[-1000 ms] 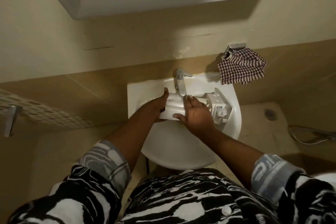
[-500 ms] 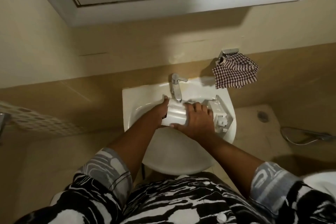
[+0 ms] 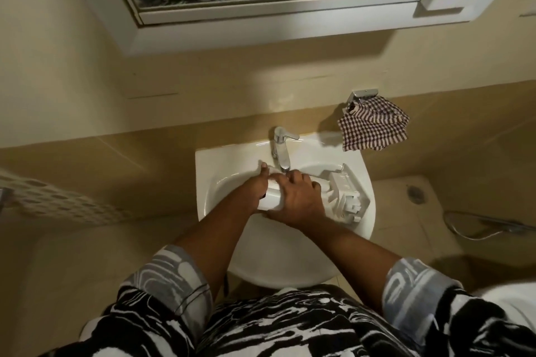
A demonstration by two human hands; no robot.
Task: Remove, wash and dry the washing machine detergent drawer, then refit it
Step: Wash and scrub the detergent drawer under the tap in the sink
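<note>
Left grip (image 3: 256, 186) clasps the left end of drawer (image 3: 345, 187), steadying it across sink (image 3: 203, 174) under tap (image 3: 280, 151), likely for rinsing; flow not discernible. Right grip (image 3: 300, 201) wraps drawer's middle, fingers curled, probably rubbing. Drawer's right end rests on sink rim. Checked cloth (image 3: 372, 130) hangs right, handy for drying. No legible writing.

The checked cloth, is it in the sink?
No, the checked cloth hangs from a metal holder on the wall, above and outside the sink.
</note>
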